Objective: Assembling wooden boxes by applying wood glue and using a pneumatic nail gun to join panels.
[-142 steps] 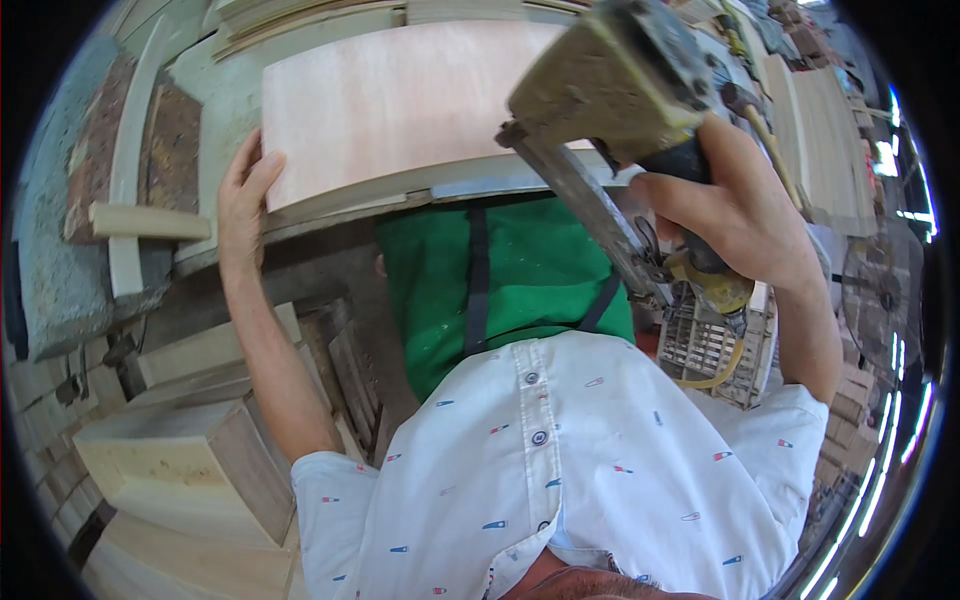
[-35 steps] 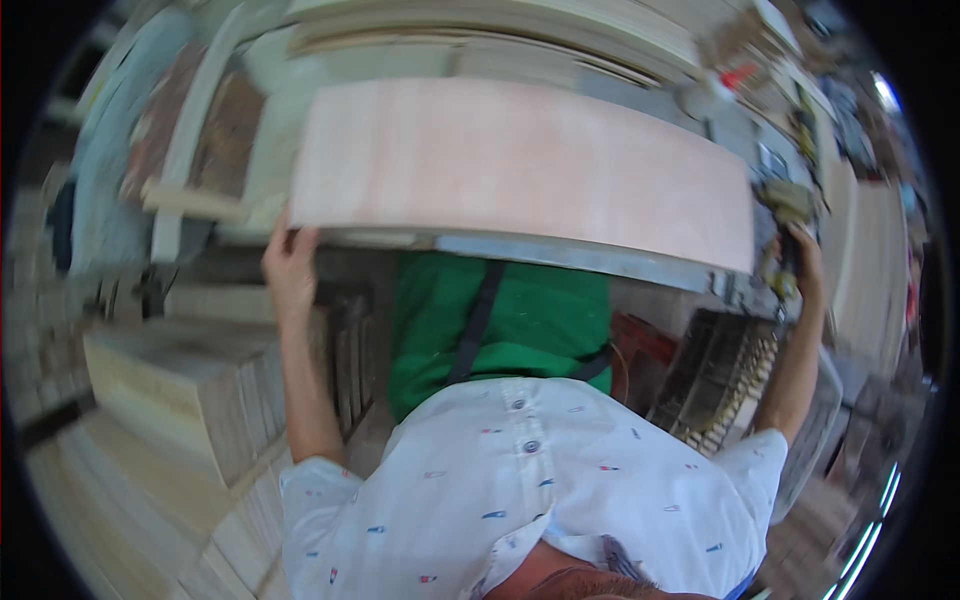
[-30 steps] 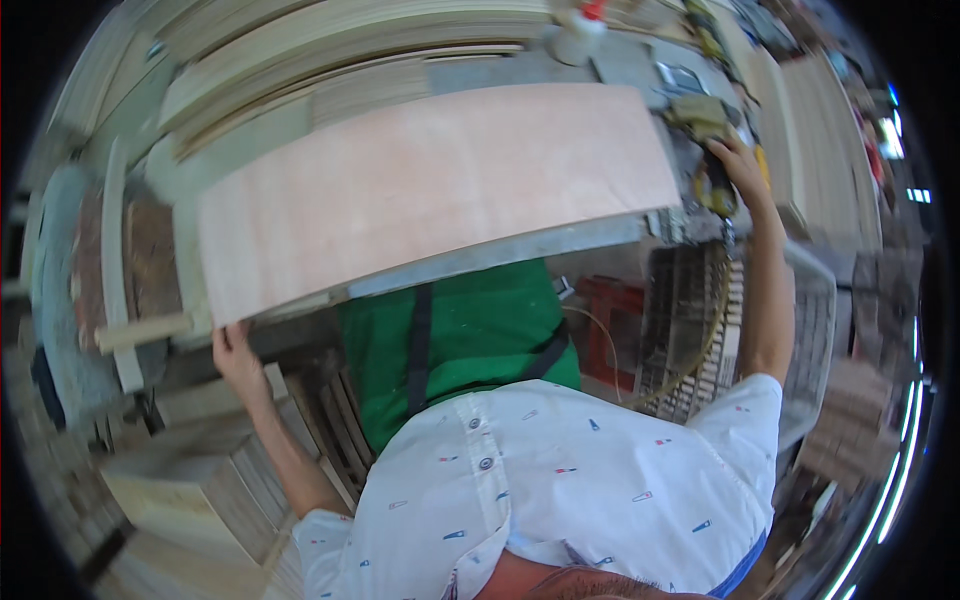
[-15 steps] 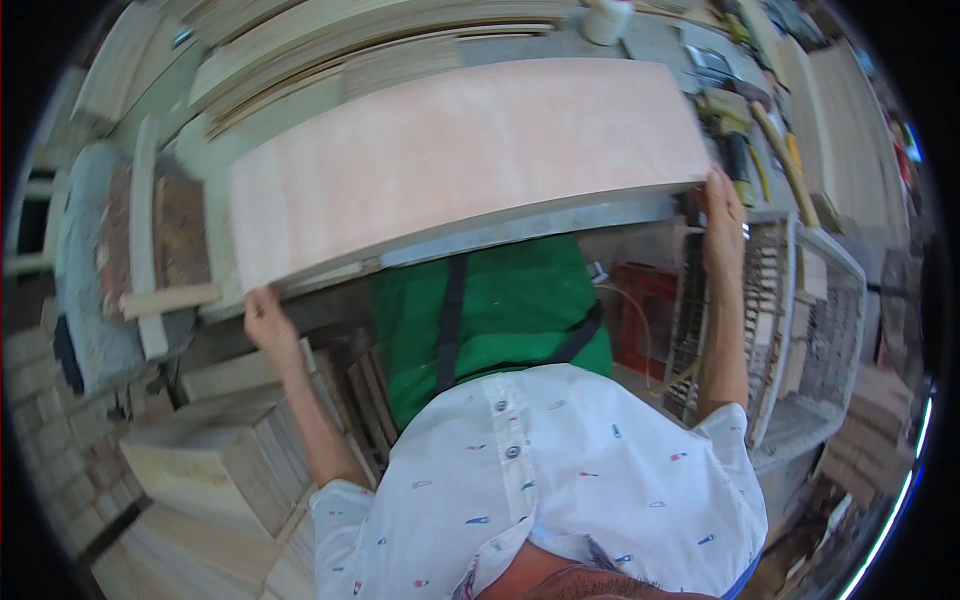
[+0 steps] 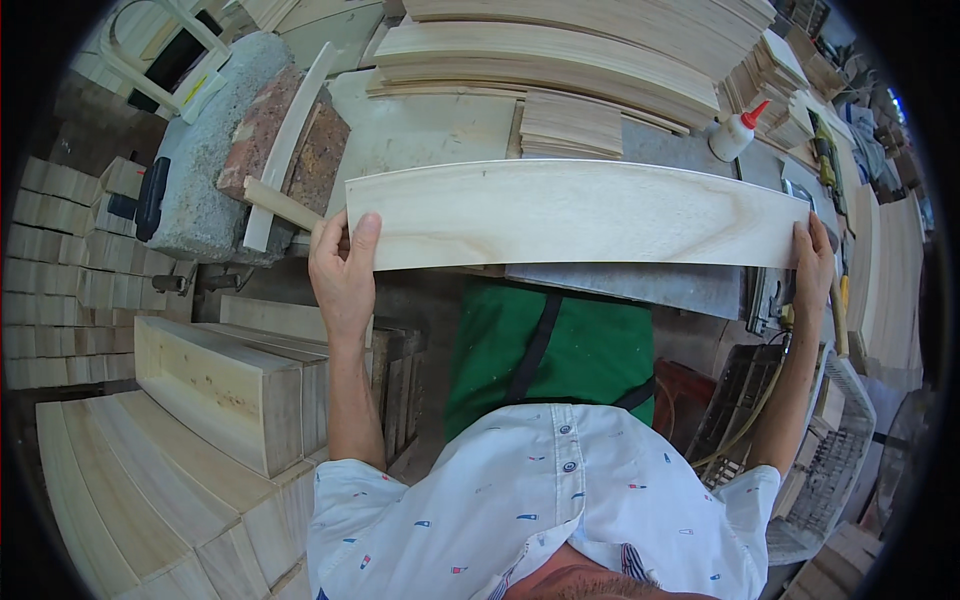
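Observation:
A long pale wooden board spans the space between my two hands, above the near edge of the workbench. Its broad face shows wavy grain. My left hand is closed on the left end, thumb over the face and the other fingers partly behind. At the right end, my right hand grips the short edge, its fingers partly bent. A small wooden stick juts out beside my left hand. What lies behind the board is hidden.
Stacked long boards and thin panels lie beyond. A white glue bottle with red cap stands at far right. A rough stone block is left. Wooden boxes fill the lower left; a plastic crate stands right.
A wide pinkish face showed between my hands before; now a narrower, paler face does. My left hand's thumb now lies over the front. The view has shifted toward the left.

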`<action>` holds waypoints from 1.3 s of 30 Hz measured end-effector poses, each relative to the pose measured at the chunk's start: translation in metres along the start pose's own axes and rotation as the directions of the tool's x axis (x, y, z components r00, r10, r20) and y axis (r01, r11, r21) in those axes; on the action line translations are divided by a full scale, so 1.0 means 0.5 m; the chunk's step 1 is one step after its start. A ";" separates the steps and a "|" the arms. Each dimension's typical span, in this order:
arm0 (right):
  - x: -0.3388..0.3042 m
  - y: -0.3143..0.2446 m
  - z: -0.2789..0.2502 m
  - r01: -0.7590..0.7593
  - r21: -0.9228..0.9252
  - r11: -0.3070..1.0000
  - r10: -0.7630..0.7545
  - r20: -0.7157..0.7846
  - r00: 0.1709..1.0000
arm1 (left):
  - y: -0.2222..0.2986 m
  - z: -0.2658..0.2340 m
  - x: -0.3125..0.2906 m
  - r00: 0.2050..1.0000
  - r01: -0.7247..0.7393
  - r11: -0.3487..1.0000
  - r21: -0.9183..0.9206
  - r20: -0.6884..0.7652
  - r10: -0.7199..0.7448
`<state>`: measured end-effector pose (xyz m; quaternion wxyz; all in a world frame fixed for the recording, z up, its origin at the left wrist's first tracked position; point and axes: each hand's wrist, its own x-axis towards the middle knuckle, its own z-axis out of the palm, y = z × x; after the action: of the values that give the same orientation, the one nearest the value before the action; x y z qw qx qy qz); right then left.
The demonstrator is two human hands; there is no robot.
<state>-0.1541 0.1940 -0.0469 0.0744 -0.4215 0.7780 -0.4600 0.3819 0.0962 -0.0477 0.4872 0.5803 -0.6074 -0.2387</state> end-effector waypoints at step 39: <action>0.023 0.230 -0.177 0.002 -0.630 0.776 -0.029 -0.033 0.999 | 0.144 0.226 0.058 0.948 0.319 0.383 -0.867 0.293 -0.124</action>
<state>-0.2737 0.2689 -0.0831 -0.0904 -0.4191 0.8848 -0.1825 0.2541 0.0534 -0.0237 0.6289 0.2770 -0.3396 -0.6422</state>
